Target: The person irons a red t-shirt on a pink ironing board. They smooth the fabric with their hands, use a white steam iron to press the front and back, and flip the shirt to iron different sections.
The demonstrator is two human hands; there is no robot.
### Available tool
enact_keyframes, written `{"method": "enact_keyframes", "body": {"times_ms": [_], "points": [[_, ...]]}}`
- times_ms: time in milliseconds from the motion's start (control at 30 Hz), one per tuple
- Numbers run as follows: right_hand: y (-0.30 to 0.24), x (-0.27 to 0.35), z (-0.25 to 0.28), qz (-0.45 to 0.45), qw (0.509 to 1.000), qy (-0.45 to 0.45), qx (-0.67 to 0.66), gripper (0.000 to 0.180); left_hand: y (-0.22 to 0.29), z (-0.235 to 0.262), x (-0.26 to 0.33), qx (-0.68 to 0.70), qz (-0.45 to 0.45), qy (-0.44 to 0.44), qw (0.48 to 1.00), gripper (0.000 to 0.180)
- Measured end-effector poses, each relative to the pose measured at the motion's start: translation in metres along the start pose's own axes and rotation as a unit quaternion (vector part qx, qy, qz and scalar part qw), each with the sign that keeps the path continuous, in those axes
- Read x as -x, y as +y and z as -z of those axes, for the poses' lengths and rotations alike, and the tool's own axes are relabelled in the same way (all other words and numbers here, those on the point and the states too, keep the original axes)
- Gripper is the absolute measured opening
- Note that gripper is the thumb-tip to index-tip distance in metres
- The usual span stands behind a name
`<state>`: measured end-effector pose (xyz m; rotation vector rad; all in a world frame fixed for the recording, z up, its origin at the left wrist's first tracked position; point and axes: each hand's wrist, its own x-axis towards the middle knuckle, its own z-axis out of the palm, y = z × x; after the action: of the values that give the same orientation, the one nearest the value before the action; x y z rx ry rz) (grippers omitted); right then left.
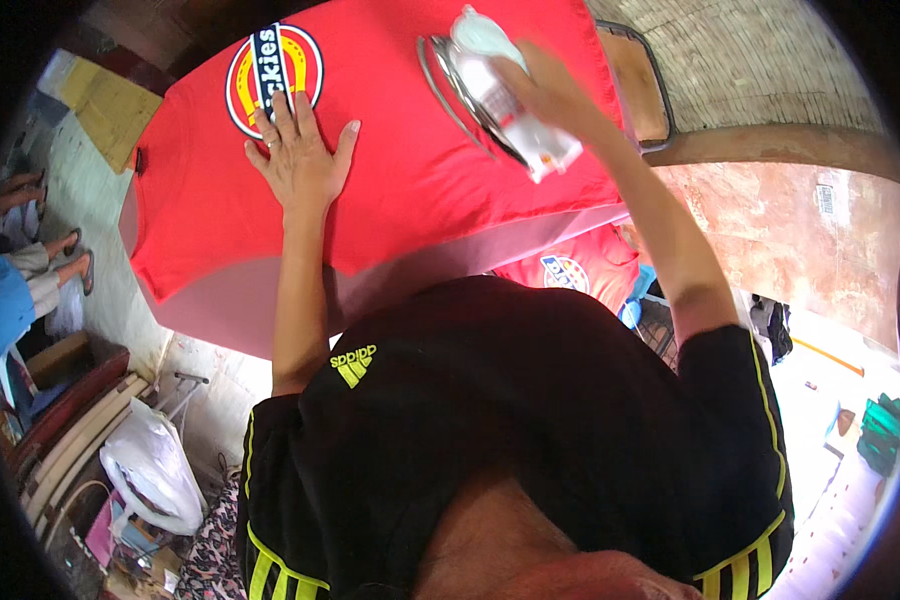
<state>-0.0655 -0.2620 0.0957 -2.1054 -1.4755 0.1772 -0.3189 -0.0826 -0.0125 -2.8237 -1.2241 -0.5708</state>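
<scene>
1. Your left hand (305,175) is open and flat on the red shirt (400,200), fingers reaching onto its round badge (274,78).
2. Your right hand (548,95) grips the iron (490,95) over the shirt's right part. You cannot tell if it touches.
3. The shirt covers most of a mauve board (370,275). More red cloth (610,265) peeks out below.
4. Past that, you have a white bag (155,465) left, a pink wall (770,220) right, and a person in blue (8,310) far left.
5. You can count two badges, one iron, one board.
</scene>
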Motion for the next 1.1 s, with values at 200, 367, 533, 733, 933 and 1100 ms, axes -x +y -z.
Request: {"method": "enact_keyframes", "body": {"times_ms": [200,367,533,733,933,1100], "points": [[-0.012,0.108,0.012,-0.288,0.944,0.098,-0.132,0.03,0.015,0.012,0.002,-0.008,0.01,-0.037,0.999,0.087],[0.034,0.047,0.007,-0.229,0.953,0.148,-0.136,0.028,0.071,0.009,0.015,0.077,-0.141,-0.05,0.986,0.088],[0.06,-0.069,0.022,-0.181,0.983,0.037,0.005,0.053,0.128,0.014,0.037,0.152,-0.235,-0.114,0.953,0.089],[0.08,-0.105,0.056,-0.101,0.994,-0.037,-0.006,0.045,0.18,0.019,0.066,0.188,-0.297,-0.152,0.924,0.086],[0.05,-0.017,0.1,-0.142,0.969,-0.147,0.142,0.049,0.205,0.023,0.091,0.168,-0.309,-0.173,0.92,0.079],[0.11,0.106,0.08,-0.17,0.982,0.071,0.029,0.034,0.215,0.024,0.089,0.161,-0.311,-0.158,0.923,0.073]]}}
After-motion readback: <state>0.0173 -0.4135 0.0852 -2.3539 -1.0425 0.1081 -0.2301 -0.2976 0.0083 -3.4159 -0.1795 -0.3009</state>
